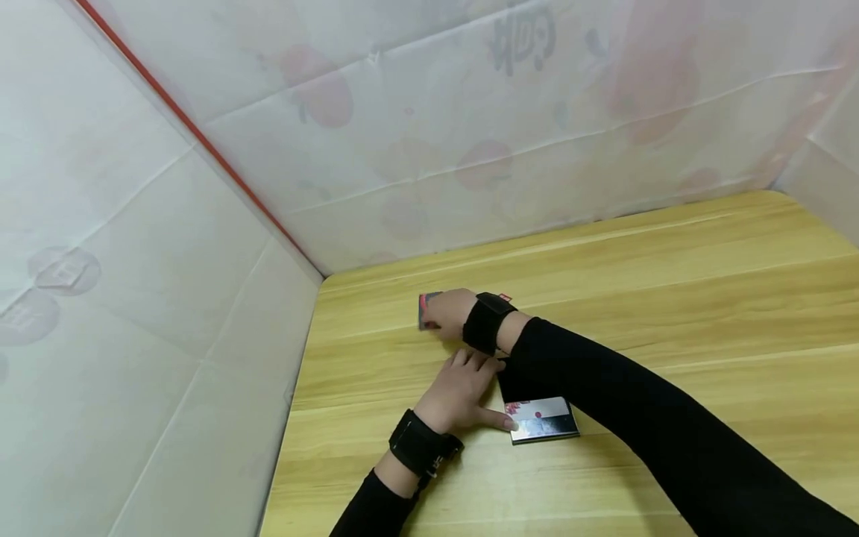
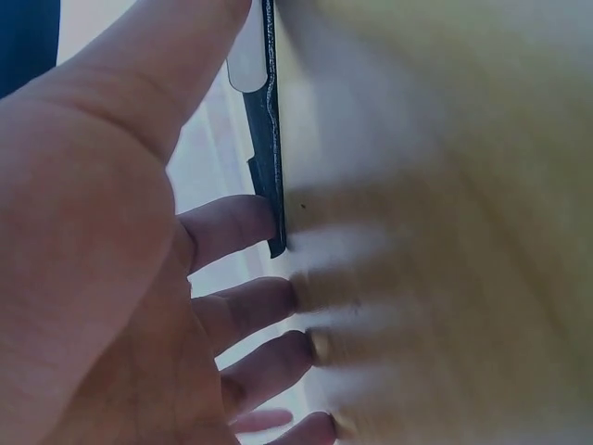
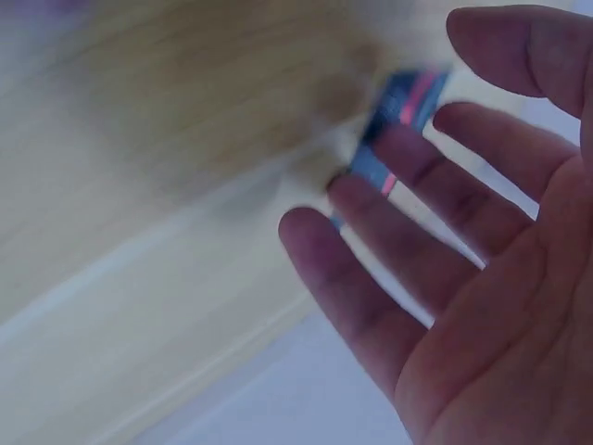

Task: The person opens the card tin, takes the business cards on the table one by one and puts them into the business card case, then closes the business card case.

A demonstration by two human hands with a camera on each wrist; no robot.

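Note:
My left hand (image 1: 459, 391) lies with its fingers spread on the table beside a thin black case (image 1: 511, 384) that looks like a card wallet. Its thumb touches the edge of a shiny printed panel (image 1: 543, 419), white with pink flowers above and silver below, at the case's near end. The left wrist view shows the case edge-on (image 2: 275, 185), with a finger at its corner. My right hand (image 1: 451, 312) is over a small dark card (image 1: 422, 317) with a pink stripe. In the right wrist view its fingers are extended in front of the card (image 3: 398, 107). Contact there cannot be told.
The wooden table (image 1: 671, 298) meets pale covered walls (image 1: 416, 134) at the back and left. My right forearm (image 1: 624, 388) crosses above the case and hides part of it. A small red tag (image 1: 505, 297) shows beside the right wrist strap.

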